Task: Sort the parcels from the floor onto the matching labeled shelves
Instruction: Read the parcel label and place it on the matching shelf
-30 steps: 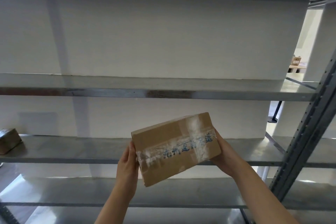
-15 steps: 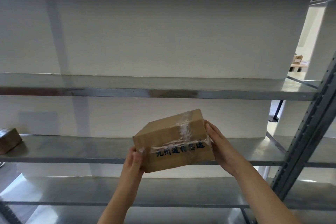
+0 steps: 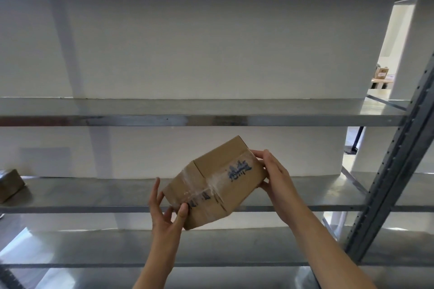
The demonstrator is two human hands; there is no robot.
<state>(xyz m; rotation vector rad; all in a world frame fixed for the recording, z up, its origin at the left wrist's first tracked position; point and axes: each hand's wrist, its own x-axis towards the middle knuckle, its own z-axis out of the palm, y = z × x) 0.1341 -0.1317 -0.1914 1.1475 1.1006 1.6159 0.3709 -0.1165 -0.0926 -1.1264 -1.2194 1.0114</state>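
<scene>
I hold a brown cardboard parcel [image 3: 217,182] in the air in front of a metal shelf rack. Clear tape with blue printed characters crosses its faces, and it is tilted with its right end up. My left hand [image 3: 165,216] pinches its lower left corner between thumb and fingers. My right hand [image 3: 276,178] grips its upper right end. The parcel hangs at the height of the middle shelf [image 3: 94,195], in front of its edge and apart from it.
Another brown parcel [image 3: 9,184] lies at the far left of the middle shelf. An upper shelf [image 3: 211,110] and a lower shelf [image 3: 234,248] run across the view. A dark perforated upright post [image 3: 397,166] stands at the right. Behind the rack is a white wall.
The parcel has been turned in my hands: its right end rose and a different taped face now faces me. My left hand slid to the lower corner, my right hand to the upper end.
</scene>
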